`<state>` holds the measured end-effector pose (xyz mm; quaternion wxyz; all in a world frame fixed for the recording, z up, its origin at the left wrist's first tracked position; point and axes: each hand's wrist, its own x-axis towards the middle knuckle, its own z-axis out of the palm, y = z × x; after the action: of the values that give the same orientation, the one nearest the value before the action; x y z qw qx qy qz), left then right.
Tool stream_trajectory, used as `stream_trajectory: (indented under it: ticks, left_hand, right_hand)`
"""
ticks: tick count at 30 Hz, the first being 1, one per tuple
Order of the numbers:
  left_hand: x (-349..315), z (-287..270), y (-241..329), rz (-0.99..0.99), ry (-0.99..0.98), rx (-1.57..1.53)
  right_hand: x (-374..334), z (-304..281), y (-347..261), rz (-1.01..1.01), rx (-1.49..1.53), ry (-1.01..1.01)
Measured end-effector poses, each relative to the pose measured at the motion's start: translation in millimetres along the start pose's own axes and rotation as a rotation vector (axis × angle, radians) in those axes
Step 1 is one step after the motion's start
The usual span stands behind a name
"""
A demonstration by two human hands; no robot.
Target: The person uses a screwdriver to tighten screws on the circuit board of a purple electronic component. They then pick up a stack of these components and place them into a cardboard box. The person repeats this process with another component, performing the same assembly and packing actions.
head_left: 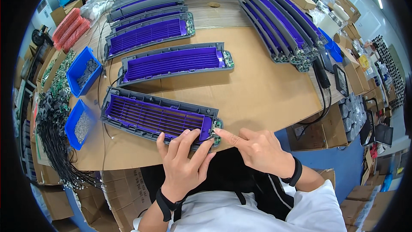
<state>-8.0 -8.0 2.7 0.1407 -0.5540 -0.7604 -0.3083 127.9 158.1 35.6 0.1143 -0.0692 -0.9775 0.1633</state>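
A long grey frame with a purple slatted grille lies face-up and slanted at the near side of the table. My left hand rests over its near edge, fingers spread and touching the frame and grille. A thin black cable runs by that hand's index finger toward the green circuit board at the frame's right end. With the index finger of my right hand stretched out, I touch the board; the other fingers are bent and hold nothing visible. The fingertips hide part of the board.
Behind lies another purple grille frame, with stacked ones at the back. Left stand two blue bins of small parts, beside a bundle of black cables. A black handheld tool with a cord lies at the right edge.
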Motion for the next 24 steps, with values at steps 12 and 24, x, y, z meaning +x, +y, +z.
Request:
stream_trajectory:
  ticks: [12, 24]
  left_hand:
    - [-3.2, 3.1, -0.2, 0.054, -0.047, 0.072]
    - [-3.8, 4.7, -4.3, 0.120, 0.062, 0.078]
  right_hand:
    - [-0.7, -1.0, -2.1, -0.067, -0.124, -0.100]
    - [3.2, 3.2, 5.5, -0.084, 0.228, 0.147]
